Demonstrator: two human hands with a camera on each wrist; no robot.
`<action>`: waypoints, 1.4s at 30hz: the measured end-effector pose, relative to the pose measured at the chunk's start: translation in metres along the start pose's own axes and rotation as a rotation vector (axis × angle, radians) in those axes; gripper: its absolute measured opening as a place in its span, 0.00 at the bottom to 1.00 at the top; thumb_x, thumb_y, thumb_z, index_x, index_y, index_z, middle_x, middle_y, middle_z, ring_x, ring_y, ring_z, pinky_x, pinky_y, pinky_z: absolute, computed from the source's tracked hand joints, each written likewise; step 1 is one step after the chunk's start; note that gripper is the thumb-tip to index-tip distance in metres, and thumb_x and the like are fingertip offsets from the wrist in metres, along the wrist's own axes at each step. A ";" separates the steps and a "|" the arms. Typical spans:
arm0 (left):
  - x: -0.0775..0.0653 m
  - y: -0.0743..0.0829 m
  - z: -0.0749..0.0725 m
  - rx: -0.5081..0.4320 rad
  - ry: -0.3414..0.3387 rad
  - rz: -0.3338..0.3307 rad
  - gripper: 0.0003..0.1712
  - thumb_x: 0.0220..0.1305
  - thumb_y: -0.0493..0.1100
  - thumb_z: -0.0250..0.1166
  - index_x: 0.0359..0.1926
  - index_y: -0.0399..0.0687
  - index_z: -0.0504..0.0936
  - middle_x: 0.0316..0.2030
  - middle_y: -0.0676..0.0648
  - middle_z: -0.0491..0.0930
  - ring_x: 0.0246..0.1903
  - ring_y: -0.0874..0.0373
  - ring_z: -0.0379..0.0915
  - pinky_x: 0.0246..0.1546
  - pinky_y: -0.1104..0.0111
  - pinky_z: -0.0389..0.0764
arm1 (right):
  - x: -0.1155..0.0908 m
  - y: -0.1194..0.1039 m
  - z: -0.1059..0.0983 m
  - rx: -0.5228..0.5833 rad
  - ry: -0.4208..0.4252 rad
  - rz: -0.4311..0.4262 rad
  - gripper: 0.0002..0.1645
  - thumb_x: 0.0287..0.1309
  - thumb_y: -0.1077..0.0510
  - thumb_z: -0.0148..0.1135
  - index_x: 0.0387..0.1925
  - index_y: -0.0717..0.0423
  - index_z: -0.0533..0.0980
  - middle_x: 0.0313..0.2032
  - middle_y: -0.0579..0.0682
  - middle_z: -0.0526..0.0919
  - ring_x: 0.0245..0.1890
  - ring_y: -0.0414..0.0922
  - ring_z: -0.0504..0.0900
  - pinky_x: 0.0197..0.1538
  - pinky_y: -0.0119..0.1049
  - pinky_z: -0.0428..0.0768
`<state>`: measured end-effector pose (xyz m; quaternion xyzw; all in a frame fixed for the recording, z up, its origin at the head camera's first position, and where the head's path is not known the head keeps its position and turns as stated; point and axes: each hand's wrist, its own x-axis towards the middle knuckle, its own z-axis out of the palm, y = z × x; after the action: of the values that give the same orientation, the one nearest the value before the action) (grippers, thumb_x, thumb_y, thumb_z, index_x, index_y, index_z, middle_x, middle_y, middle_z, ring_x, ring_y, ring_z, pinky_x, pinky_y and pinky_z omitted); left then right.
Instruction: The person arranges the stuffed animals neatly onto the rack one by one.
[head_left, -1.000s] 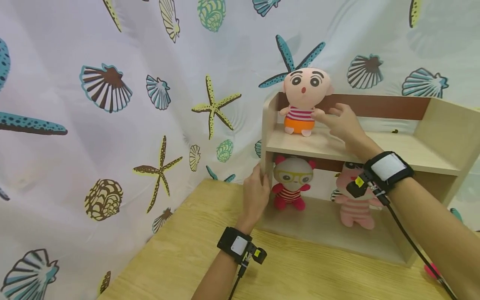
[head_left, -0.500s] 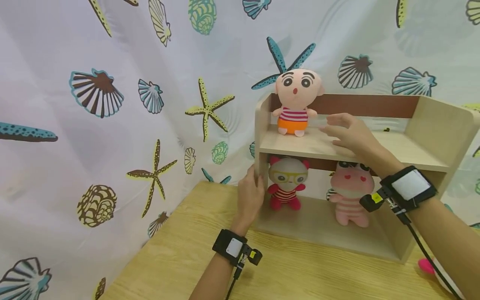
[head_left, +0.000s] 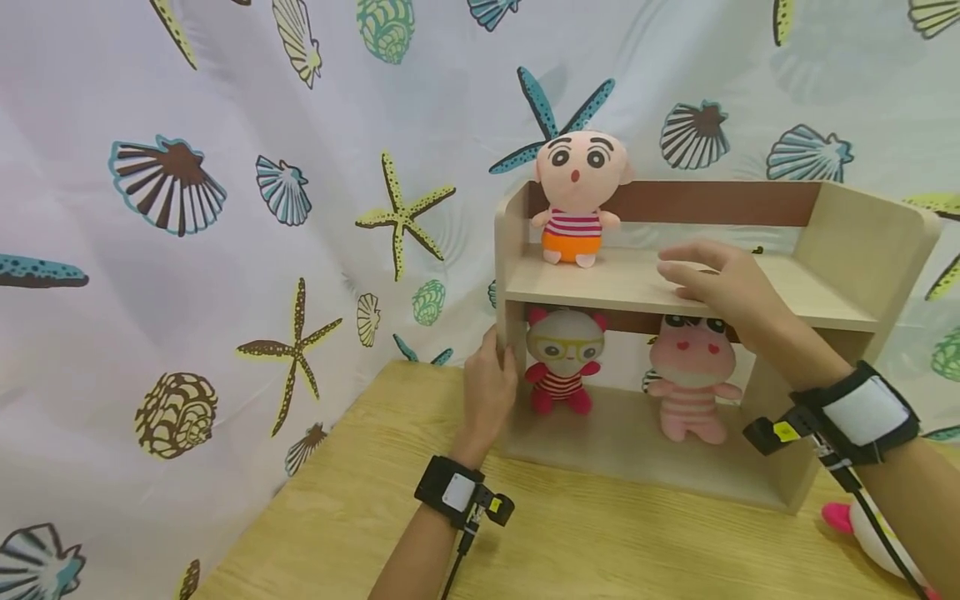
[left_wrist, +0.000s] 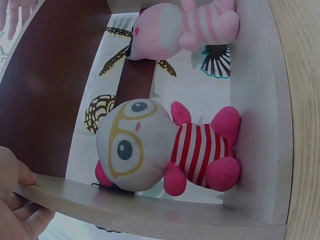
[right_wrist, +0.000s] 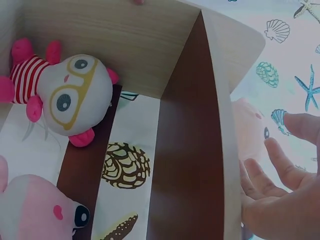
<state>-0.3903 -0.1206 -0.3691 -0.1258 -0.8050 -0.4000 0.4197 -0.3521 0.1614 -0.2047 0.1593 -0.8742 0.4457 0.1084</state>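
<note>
Nearest us is the worktop [head_left: 360,483], and at its right a white-and-pink toy [head_left: 873,537] lies partly behind the right forearm, so we cannot make out its shape. A little farther off, the left hand [head_left: 487,387] has its grip clasped on the front edge of the left side panel [left_wrist: 150,210] of the shelf unit [head_left: 855,233], thumb on one face and fingers on the other. Inside the lower compartment we see a panda plush [head_left: 565,354] at the left and a pink plush [head_left: 692,367] at the right, its head top hidden by the board above.

The right hand [head_left: 723,279] hovers over the upper shelf, its grip released and holding nothing, fingers reaching leftward. The doll [head_left: 577,187] is upright at that shelf's left end, its long axis vertical, just beyond the fingertips and apart from them. We judge the right hand the nearer one, since the left is lower and busy with the panel. The doll's back is hidden, so we cannot tell whether it leans on anything; the right wrist view shows it washed out and largely blocked. Behind everything hangs the shell-printed cloth [head_left: 330,83].
</note>
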 end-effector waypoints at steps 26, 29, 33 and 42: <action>0.000 0.002 0.000 -0.003 0.019 0.008 0.18 0.67 0.31 0.62 0.56 0.29 0.75 0.42 0.30 0.83 0.41 0.39 0.83 0.39 0.51 0.83 | -0.067 0.059 -0.041 0.039 0.113 -0.113 0.17 0.66 0.59 0.64 0.55 0.52 0.77 0.43 0.26 0.81 0.40 0.26 0.81 0.43 0.20 0.70; -0.001 0.002 0.001 -0.005 0.018 0.001 0.18 0.67 0.32 0.62 0.56 0.29 0.75 0.43 0.31 0.83 0.41 0.39 0.83 0.39 0.51 0.83 | -0.075 0.064 -0.044 0.003 0.124 -0.103 0.18 0.66 0.57 0.65 0.56 0.51 0.77 0.45 0.26 0.80 0.43 0.26 0.79 0.43 0.21 0.69; -0.001 0.001 0.002 -0.008 0.020 -0.003 0.18 0.67 0.31 0.61 0.56 0.30 0.75 0.43 0.31 0.83 0.42 0.39 0.83 0.39 0.51 0.83 | -0.086 0.073 -0.051 0.002 0.113 -0.094 0.16 0.66 0.59 0.64 0.54 0.46 0.77 0.45 0.25 0.80 0.44 0.26 0.76 0.42 0.21 0.68; -0.001 0.000 0.003 0.000 0.043 0.015 0.17 0.66 0.31 0.63 0.54 0.30 0.76 0.40 0.31 0.84 0.39 0.39 0.84 0.36 0.51 0.83 | -0.109 0.112 -0.078 -0.213 0.039 0.021 0.14 0.69 0.54 0.62 0.54 0.50 0.77 0.42 0.26 0.80 0.39 0.21 0.74 0.36 0.26 0.72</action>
<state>-0.3911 -0.1181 -0.3704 -0.1233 -0.7948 -0.3995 0.4399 -0.2899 0.3065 -0.2794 0.1289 -0.9159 0.3545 0.1371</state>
